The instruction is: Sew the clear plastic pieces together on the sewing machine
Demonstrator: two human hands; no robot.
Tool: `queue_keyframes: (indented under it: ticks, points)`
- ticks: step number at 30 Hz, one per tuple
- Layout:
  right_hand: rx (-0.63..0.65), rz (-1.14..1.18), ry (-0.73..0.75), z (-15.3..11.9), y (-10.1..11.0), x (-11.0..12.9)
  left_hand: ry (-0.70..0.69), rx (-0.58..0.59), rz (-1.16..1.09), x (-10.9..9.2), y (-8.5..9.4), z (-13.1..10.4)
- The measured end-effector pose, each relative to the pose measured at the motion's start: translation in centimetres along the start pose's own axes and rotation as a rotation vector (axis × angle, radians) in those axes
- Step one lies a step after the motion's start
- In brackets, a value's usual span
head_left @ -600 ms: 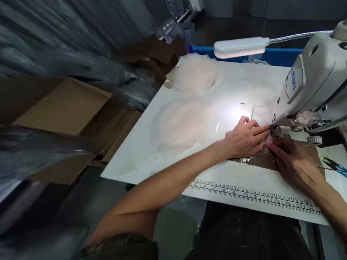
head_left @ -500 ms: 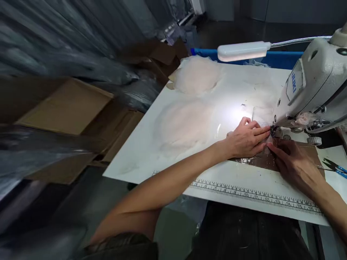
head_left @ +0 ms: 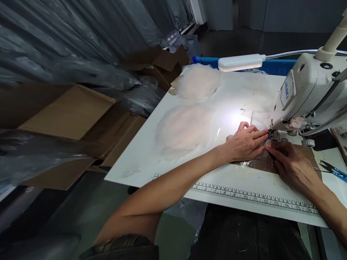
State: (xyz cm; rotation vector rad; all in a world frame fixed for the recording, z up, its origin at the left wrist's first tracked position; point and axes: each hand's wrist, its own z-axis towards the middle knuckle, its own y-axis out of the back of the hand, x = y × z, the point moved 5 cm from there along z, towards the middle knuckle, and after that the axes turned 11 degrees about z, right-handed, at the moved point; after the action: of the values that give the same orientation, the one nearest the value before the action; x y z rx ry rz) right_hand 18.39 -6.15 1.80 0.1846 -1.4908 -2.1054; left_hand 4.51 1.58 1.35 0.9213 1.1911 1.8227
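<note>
My left hand (head_left: 247, 142) lies palm down beside the needle area of a white sewing machine (head_left: 305, 86). Its fingers stretch toward the presser foot (head_left: 271, 133) and press on thin sheer fabric (head_left: 264, 151), most of which the hands cover. Just right of it, my right hand (head_left: 294, 160) pinches the fabric's near edge between thumb and forefinger, close in front of the foot. Under both hands is a brown, shiny taped patch (head_left: 255, 166) on the white table (head_left: 146, 162).
Two piles of pale sheer pieces, a nearer pile (head_left: 184, 130) and a farther pile (head_left: 199, 81), lie on the left. Blue-handled thread snips (head_left: 334, 169) rest at the right. A lamp (head_left: 241, 62) hangs over the table. Open cardboard boxes (head_left: 67, 112) stand left.
The view has shifted slightly, so the machine and table appear a little lower and farther left. Both hands keep almost the same place by the needle.
</note>
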Motion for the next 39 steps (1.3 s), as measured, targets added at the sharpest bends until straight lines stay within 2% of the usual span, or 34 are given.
queue_keyframes:
  ticks: [17,28,39]
  points:
    - [-0.006,-0.007,0.022,-0.04,0.04,0.09,0.017,0.023,-0.006,-0.03,-0.13,-0.07]
    - [0.023,0.055,-0.010,-0.13,-0.16,-0.25,0.017,0.039,-0.042,0.05,-0.21,0.03]
    - [0.034,0.022,-0.075,-0.17,0.01,-0.32,0.037,0.036,-0.069,-0.03,-0.19,-0.10]
